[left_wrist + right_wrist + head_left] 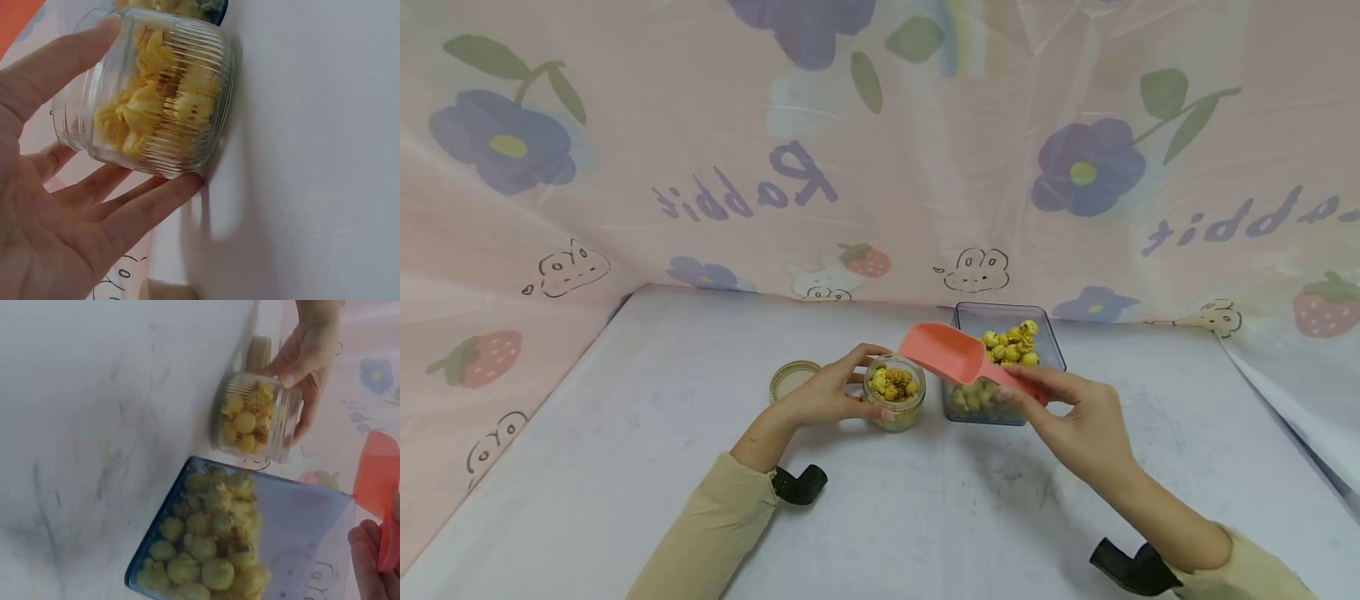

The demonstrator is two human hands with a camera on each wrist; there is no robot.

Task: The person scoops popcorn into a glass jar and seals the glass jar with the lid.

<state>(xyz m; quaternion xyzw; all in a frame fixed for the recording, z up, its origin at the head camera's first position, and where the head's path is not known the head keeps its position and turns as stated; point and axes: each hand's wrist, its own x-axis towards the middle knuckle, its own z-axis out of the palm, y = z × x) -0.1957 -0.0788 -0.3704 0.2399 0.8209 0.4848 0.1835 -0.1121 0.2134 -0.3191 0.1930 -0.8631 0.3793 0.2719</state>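
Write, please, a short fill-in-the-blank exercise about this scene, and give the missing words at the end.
1. The right hand holds a pinkish ____.
2. The glass jar is held by the ____ hand.
3. Both the glass jar and the rectangular container hold yellow ____.
4. The round lid lies on the ____, not on the glass jar.

Missing words: scoop; left; popcorn; table.

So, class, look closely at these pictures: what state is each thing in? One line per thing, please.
Glass jar: upright, uncovered, partly filled.
Lid: off the jar, lying on the table.
Scoop: raised, its bowl seemingly empty.
Clear container: open, partly filled.
Popcorn: loose, in both jar and container.
Left hand: holding the jar.
Right hand: gripping the scoop's handle.
Printed cloth: hanging, creased.
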